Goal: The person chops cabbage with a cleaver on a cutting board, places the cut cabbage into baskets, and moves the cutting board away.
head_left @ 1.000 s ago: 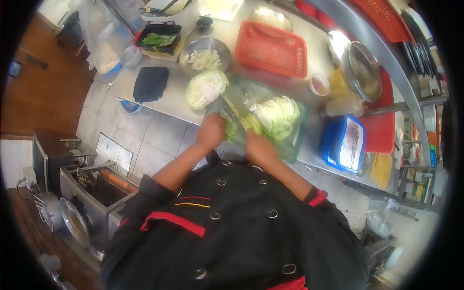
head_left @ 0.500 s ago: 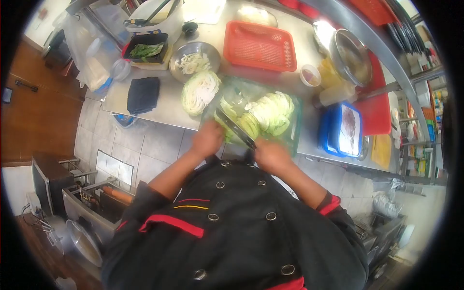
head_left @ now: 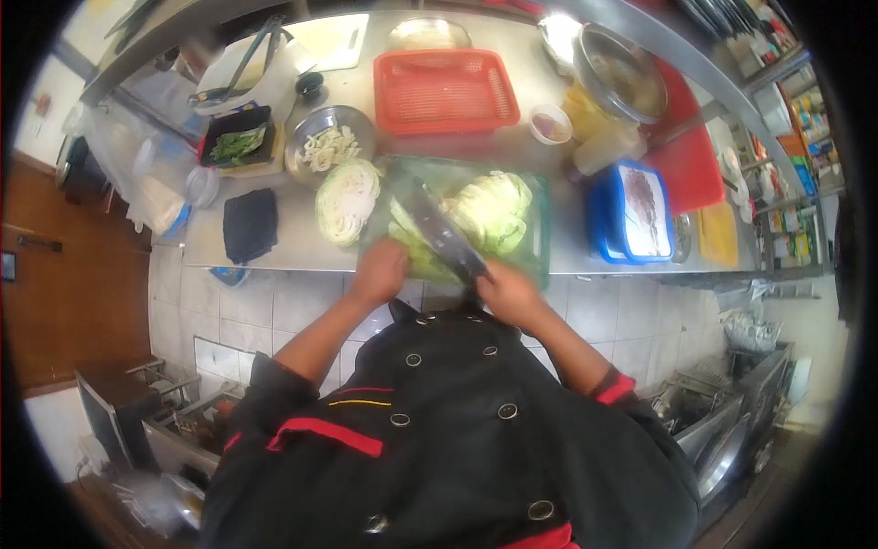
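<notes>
My right hand [head_left: 508, 293] is closed around the handle of a large knife [head_left: 443, 234]. The wide, dark blade slants up and left across the green cutting board [head_left: 538, 224]. My left hand [head_left: 380, 273] is at the board's front left edge, fingers curled against cut cabbage [head_left: 416, 256]; the blade partly covers these pale green pieces. Right of the blade lies a larger cabbage piece [head_left: 494, 212]. Half a cabbage [head_left: 347, 203], cut face up, rests at the board's left edge.
Behind the cabbage half stands a metal bowl [head_left: 309, 174] of chopped pale pieces. A red perforated basket [head_left: 446, 123] is behind the board. A folded dark cloth [head_left: 250, 226] lies left; a blue-rimmed container [head_left: 631, 252] sits right. A metal shelf bar [head_left: 690, 82] crosses overhead at right.
The view has shifted, so the table items appear further left. The blade has turned wider to view, over the cut pieces. Both hands keep nearly the same positions.
</notes>
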A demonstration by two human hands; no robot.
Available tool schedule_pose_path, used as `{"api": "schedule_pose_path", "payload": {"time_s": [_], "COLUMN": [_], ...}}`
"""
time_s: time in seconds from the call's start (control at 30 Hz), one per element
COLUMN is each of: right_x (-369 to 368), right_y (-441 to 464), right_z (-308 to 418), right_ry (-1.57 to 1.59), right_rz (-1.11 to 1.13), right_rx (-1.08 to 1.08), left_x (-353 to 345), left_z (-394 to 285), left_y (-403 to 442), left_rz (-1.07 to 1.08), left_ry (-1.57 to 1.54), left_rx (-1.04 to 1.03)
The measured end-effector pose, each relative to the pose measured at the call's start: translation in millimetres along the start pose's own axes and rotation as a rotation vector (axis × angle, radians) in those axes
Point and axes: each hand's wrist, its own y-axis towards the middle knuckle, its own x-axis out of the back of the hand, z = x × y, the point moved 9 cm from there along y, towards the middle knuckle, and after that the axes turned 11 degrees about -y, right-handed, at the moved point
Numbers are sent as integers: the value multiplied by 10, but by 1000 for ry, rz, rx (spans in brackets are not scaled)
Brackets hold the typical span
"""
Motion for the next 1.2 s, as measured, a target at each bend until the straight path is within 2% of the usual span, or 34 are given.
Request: {"api": "schedule_pose_path", "payload": {"time_s": [0.03,0.1,0.13,0.17,0.2,0.23,0.27,0.33,0.4,0.47,0.5,0.53,0.57,0.63,0.77,0.83,0.93,0.97,1.03,1.2], "right_x": [70,402,419,485,568,600,640,682,654,680,690,669,648,672,668,701,740,710,753,736], "right_y": [-91,-290,-337,-386,-439,-461,-477,-454,-444,-409,-372,-328,-300,-305,-343,-379,-396,-400,-466,-637], "right_z": [-87,-357,-497,-672,-788,-840,-893,-1008,-1112,-1192,-1240,-1316,-1380,-1416,-1586,-1648,-1771,-1821,-1884,-1928], "right_ry": [1,-35,-35,-63,-92,-92,-126,-152,-261,-209,-174,-135,-100,21,100,154,145,153,126,31], "right_rz": [-6,-210,-218,-313,-409,-419,-435,-466,-541,-557,-554,-488,-420,-421,-367,-411,-451,-435,-525,-602], "right_rx": [-14,-165,-178,-206,-233,-240,-264,-270,-236,-198,-175,-185,-193,-127,-150,-138,-164,-184,-177,-245], "left_x": [38,-65,-87,-124,-83,-16,22,-141,-290,-375,-473,-576,-667,-807,-914,-889,-875,-927,-905,-721], "left_z": [75,47,36,-7,-126,-268,-340,-574,-629,-752,-782,-812,-791,-758,-826,-878,-777,-658,-522,-370], "left_y": [33,140,208,318,457,585,715,1021,1218,1444,1571,1673,1726,1842,1874,1874,1816,1748,1710,1685], "left_rz": [-105,-128,-164,-153,-196,-241,-237,89,116,142,246,346,342,426,477,558,537,560,404,481], "left_ry": [-109,-222,-329,-333,-341,-345,-342,-21,66,168,163,156,235,262,180,98,98,89,48,-97], "left_rx": [89,110,137,126,29,-67,-77,-120,-134,-148,-109,-66,-47,-23,81,190,278,288,158,277]}}
